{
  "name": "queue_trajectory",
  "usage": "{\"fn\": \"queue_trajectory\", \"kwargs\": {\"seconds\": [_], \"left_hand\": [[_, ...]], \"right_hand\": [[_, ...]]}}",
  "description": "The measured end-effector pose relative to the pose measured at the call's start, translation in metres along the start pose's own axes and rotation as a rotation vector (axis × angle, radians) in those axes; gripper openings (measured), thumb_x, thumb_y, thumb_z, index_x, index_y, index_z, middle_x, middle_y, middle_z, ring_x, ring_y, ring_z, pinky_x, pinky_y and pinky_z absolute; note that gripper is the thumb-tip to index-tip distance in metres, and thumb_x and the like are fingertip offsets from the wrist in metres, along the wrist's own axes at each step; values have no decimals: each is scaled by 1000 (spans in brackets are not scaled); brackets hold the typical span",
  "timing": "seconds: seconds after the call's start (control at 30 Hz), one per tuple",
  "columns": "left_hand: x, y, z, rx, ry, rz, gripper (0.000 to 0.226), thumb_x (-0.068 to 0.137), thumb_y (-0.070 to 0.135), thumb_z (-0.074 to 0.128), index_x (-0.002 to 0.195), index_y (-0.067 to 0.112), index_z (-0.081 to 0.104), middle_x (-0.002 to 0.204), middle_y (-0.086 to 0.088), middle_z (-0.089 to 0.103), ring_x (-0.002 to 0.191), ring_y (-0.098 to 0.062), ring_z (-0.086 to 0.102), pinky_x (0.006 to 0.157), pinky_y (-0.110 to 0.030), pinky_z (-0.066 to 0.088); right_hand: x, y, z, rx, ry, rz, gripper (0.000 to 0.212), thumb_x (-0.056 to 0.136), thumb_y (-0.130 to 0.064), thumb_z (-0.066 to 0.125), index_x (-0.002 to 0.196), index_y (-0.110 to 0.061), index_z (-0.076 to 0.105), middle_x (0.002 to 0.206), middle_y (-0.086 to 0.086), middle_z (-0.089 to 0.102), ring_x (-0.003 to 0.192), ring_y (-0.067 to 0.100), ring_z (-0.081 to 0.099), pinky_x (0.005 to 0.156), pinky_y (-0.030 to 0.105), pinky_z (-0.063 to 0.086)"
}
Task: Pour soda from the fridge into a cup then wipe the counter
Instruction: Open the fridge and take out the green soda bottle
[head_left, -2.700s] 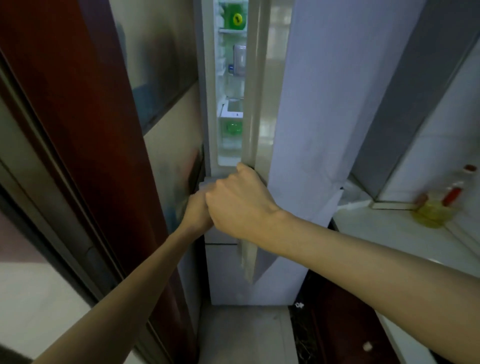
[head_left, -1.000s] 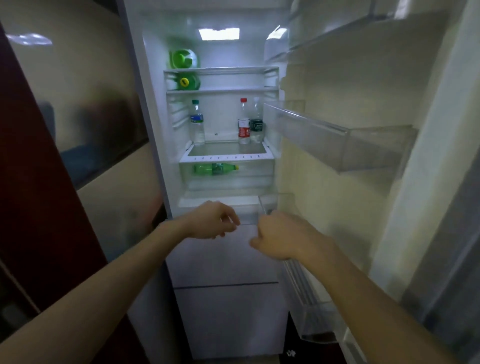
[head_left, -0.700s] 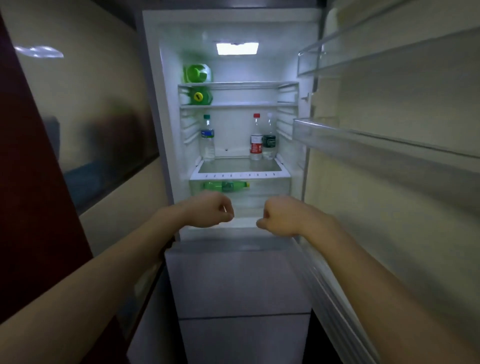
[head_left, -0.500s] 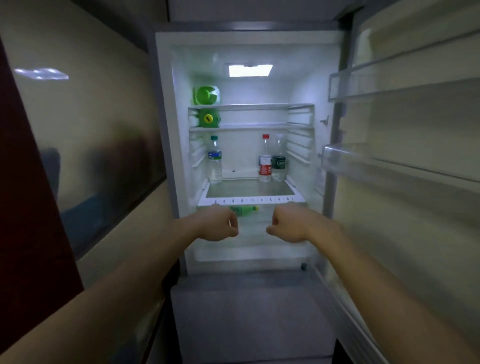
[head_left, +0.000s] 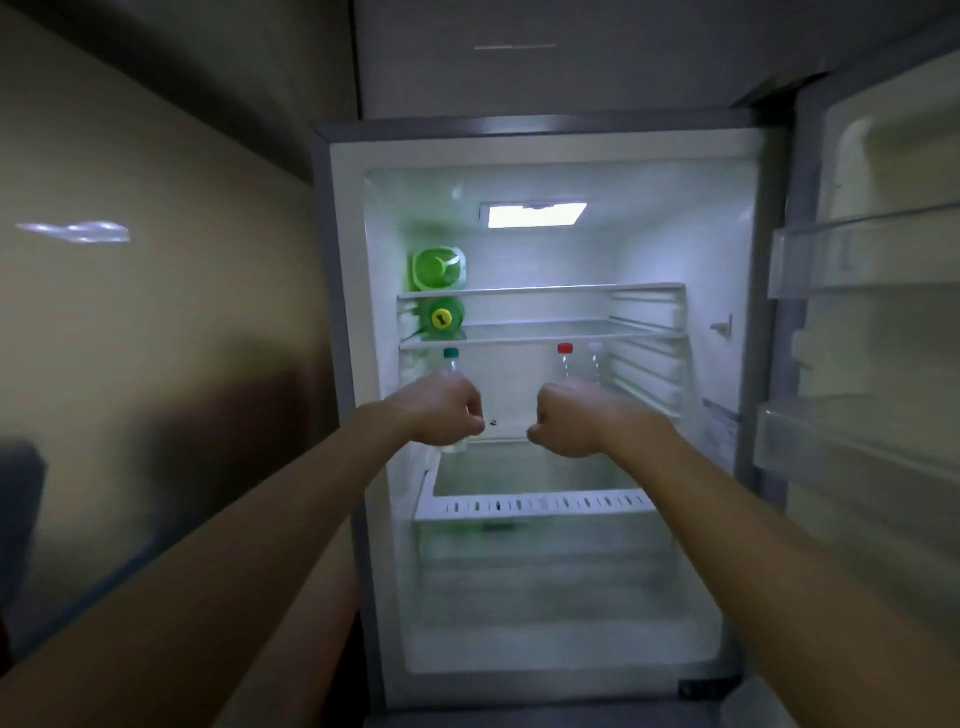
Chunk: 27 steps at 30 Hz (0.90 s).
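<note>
The fridge (head_left: 343, 322) stands open with its light on. My left hand (head_left: 441, 413) and my right hand (head_left: 569, 421) are held up as loose fists in front of the middle shelf, holding nothing. Behind the left hand stands a clear bottle with a teal cap (head_left: 451, 358). Behind the right hand stand a red-capped bottle (head_left: 565, 358) and a clear-capped bottle (head_left: 595, 358), their lower parts hidden. Two green bottles lie on their sides on the upper shelves, one with a green cap (head_left: 436, 267) above one with a yellow cap (head_left: 441, 318). Another green bottle (head_left: 488, 527) lies in the drawer below.
The open fridge door (head_left: 883, 364) with clear shelf bins is on the right. A glossy beige wall panel (head_left: 156, 338) runs along the left. The glass shelf (head_left: 535, 504) has a white slotted front edge.
The fridge door was pulled open from nearly closed. The view has risen and come closer to the fridge, and both fists have lifted from the drawer level to the bottle shelf.
</note>
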<state>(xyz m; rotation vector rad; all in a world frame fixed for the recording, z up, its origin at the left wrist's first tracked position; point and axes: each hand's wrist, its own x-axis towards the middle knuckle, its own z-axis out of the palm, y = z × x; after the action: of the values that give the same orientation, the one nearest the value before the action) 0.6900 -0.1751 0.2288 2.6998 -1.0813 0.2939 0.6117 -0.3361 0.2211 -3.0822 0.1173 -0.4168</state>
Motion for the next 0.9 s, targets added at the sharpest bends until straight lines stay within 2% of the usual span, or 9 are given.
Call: {"fn": "queue_trajectory", "kwargs": {"seconds": [0.1, 0.2, 0.27, 0.37, 0.5, 0.63, 0.73, 0.8, 0.9], "left_hand": [[22, -13, -12, 2, 118, -23, 20, 92, 21, 58, 103, 11, 71, 107, -5, 69, 97, -20, 63, 91, -36, 51], [48, -25, -18, -49, 271, -87, 16, 87, 17, 61, 97, 11, 73, 100, -6, 73, 88, -19, 66, 85, -35, 54], [66, -32, -18, -45, 331, -120, 17, 85, 16, 61, 96, 10, 73, 101, -8, 74, 89, -21, 66, 83, -34, 53], [88, -38, -14, -35, 380, -146, 20, 85, 14, 60, 100, 10, 73, 107, -11, 72, 98, -25, 64, 84, -31, 48], [111, -47, -12, -11, 433, -201, 29, 86, 20, 60, 113, 10, 67, 121, -13, 62, 112, -27, 58, 96, -34, 46], [133, -58, -19, 43, 504, -275, 33, 85, 25, 57, 115, 12, 63, 122, -13, 63, 111, -31, 57, 96, -41, 47], [152, -63, -19, 86, 393, -305, 48, 88, 30, 54, 134, 15, 52, 134, -13, 57, 123, -31, 53, 103, -39, 40], [157, -60, -15, 78, 311, -318, 60, 89, 30, 55, 145, 14, 41, 143, -14, 49, 130, -29, 48, 105, -40, 38], [162, -64, -13, -26, 314, -305, 58, 89, 25, 57, 143, 12, 42, 144, -17, 45, 130, -30, 47, 106, -40, 42]], "right_hand": [[26, 6, -3, 4, 54, -31, 33, 93, -26, 52, 63, -17, 43, 68, 1, 45, 60, 18, 47, 63, 28, 41], [49, 13, -3, 21, 81, -51, 36, 94, -26, 51, 61, -18, 39, 68, 3, 43, 55, 15, 41, 59, 26, 37], [66, 17, -5, 16, 124, -50, 35, 92, -25, 51, 60, -17, 40, 69, 4, 47, 55, 16, 43, 56, 24, 36], [92, 19, -5, 53, 135, -80, 28, 91, -20, 53, 63, -15, 47, 74, 6, 56, 59, 18, 50, 54, 25, 43], [117, 16, -4, 100, 166, -124, 31, 91, -24, 55, 62, -15, 47, 73, 6, 54, 57, 20, 49, 62, 32, 51], [133, 19, -5, 118, 216, -151, 27, 92, -26, 52, 70, -11, 57, 75, 6, 59, 61, 23, 56, 68, 37, 57], [147, 21, -8, 136, 304, -148, 25, 92, -25, 49, 85, -8, 67, 83, 7, 67, 66, 21, 62, 67, 35, 58], [150, 24, -9, 143, 325, -154, 25, 91, -22, 47, 85, -7, 67, 84, 7, 68, 69, 22, 65, 67, 36, 58], [155, 24, -7, 136, 335, -150, 26, 88, -22, 47, 84, -7, 68, 84, 7, 70, 70, 24, 67, 68, 38, 59]]}}
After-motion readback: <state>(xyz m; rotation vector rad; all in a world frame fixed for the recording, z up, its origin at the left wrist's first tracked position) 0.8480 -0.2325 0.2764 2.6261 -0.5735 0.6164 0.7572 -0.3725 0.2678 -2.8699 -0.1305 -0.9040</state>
